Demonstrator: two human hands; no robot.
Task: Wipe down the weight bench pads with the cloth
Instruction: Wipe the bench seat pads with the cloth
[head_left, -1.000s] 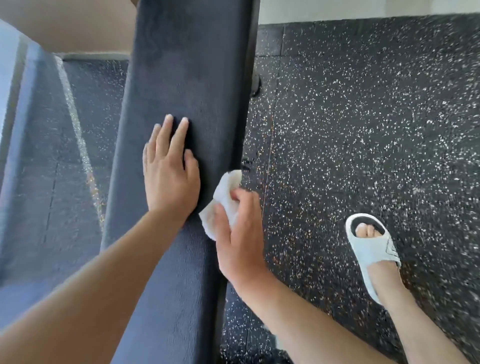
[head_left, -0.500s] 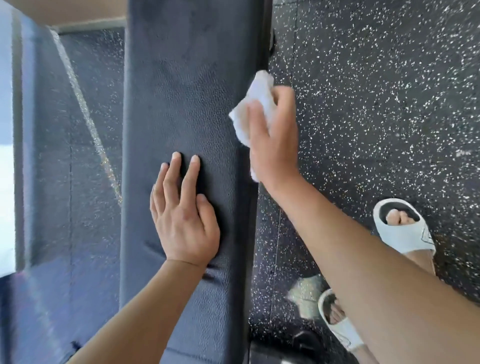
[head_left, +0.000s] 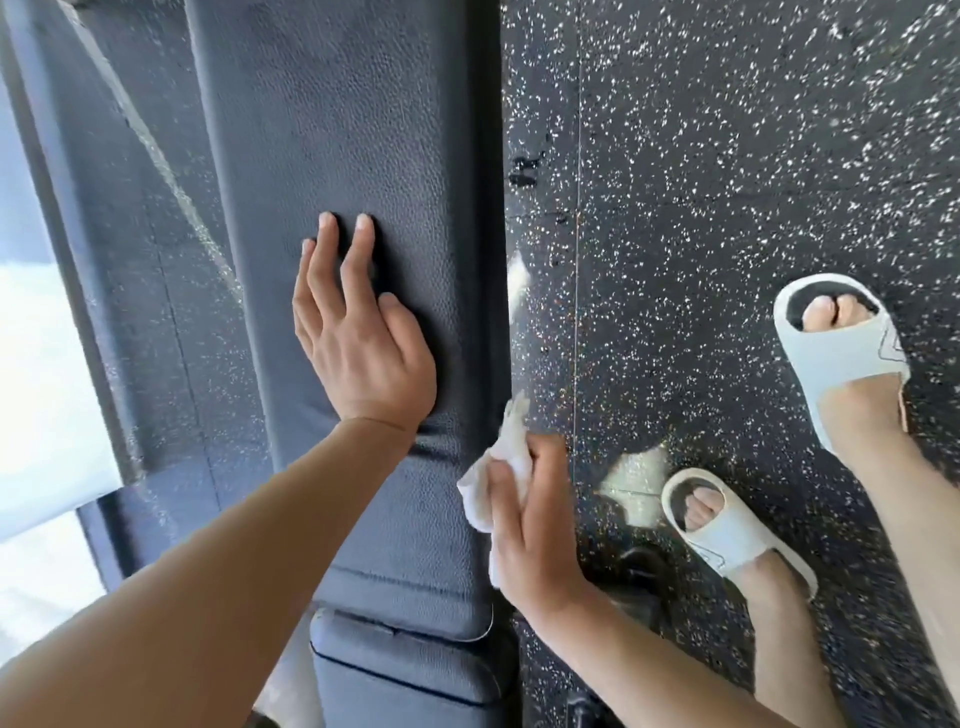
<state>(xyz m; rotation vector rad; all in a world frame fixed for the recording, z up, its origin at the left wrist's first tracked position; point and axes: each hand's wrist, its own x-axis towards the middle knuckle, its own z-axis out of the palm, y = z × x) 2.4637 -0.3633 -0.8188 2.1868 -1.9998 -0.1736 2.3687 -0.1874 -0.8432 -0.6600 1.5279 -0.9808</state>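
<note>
A long dark padded bench pad (head_left: 343, 130) runs from the top of the view down to the lower middle, where a second, shorter pad (head_left: 410, 670) adjoins it. My left hand (head_left: 358, 332) rests flat on top of the long pad, fingers straight. My right hand (head_left: 530, 525) grips a crumpled white cloth (head_left: 493, 488) and presses it against the pad's right side edge, near its lower end.
Black speckled rubber flooring (head_left: 727, 156) spreads to the right. My two feet in white slides (head_left: 841, 338) (head_left: 727, 530) stand close to the bench. Part of the bench frame (head_left: 639, 577) shows by my right wrist. A bright sunlit patch (head_left: 41, 374) lies at the left.
My right hand has slid the cloth back down the pad's right edge, from beside my left fingertips to below my left wrist. My left hand stays flat on the pad.
</note>
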